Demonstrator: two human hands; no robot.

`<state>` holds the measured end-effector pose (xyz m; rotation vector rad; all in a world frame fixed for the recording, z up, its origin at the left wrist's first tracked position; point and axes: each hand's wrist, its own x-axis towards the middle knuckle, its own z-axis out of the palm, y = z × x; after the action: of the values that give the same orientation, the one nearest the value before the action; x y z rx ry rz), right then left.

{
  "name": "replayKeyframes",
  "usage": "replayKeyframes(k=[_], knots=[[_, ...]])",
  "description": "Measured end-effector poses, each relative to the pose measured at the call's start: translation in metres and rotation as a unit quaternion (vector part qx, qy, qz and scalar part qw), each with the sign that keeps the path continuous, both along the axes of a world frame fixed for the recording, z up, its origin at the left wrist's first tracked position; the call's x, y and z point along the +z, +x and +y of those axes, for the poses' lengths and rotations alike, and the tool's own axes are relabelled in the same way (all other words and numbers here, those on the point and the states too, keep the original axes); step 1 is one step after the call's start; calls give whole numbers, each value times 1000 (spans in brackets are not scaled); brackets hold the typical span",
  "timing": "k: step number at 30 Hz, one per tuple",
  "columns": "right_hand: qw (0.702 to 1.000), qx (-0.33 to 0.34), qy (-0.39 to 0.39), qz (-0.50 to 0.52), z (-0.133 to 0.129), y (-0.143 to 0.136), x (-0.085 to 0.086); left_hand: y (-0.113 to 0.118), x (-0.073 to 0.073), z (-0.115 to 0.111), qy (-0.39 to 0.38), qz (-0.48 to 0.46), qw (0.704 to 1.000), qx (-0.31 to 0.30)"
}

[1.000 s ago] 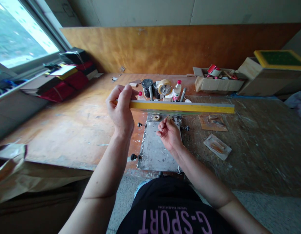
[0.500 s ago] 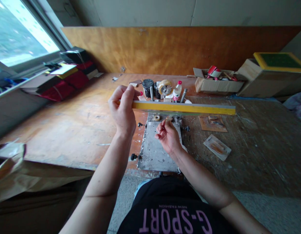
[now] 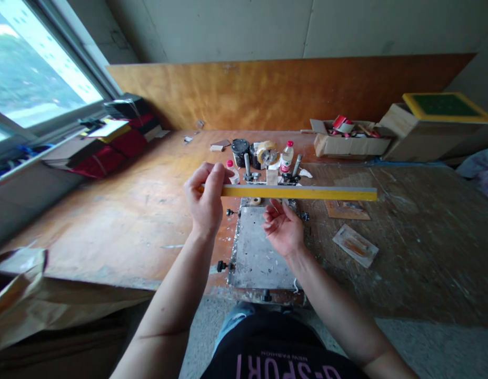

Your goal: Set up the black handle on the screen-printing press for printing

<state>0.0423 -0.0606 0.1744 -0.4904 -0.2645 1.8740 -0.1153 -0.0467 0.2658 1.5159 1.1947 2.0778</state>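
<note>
My left hand [image 3: 206, 197] pinches the left end of a yellow-edged screen-printing frame [image 3: 299, 192], seen edge-on as a long, level bar with a grey top. Its flat face is hidden from this angle. Just under the bar, my right hand [image 3: 284, 227] is palm up with loosely curled fingers and holds nothing. Below both hands lies a grey metal base plate [image 3: 251, 247] with black knobs along its sides. Behind the bar, metal clamps with upright posts [image 3: 297, 165] stand at the plate's far end. A small tape roll [image 3: 255, 201] sits near there.
Black tubs [image 3: 240, 152], a large tape roll [image 3: 268, 153] and a red-capped bottle [image 3: 287, 156] stand beyond the clamps. Cardboard boxes [image 3: 352, 145] are at the back right, one carrying a yellow-framed green screen [image 3: 445, 108]. Red and black stacks [image 3: 97, 158] line the left.
The frame and my left hand appear lower in view, as does the bench. My right hand has turned palm up and loosened its fingers, and it is nearer the bar.
</note>
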Motion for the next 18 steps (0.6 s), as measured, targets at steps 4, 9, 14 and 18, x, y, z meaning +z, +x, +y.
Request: replayKeyframes(k=[4,9,14,18], knots=[[984,-162,12,-80,0,-11,-11,-9,-1,1,29,26,998,-38],[891,-399,81,-202,6,-34,-24,-25,2,7,77,101,982,-138],[810,-484,122,-309,15,-47,-34,-35,5,14,128,161,960,-192],[766,-497,139,-385,17,-41,-35,-36,3,18,134,153,957,-206]])
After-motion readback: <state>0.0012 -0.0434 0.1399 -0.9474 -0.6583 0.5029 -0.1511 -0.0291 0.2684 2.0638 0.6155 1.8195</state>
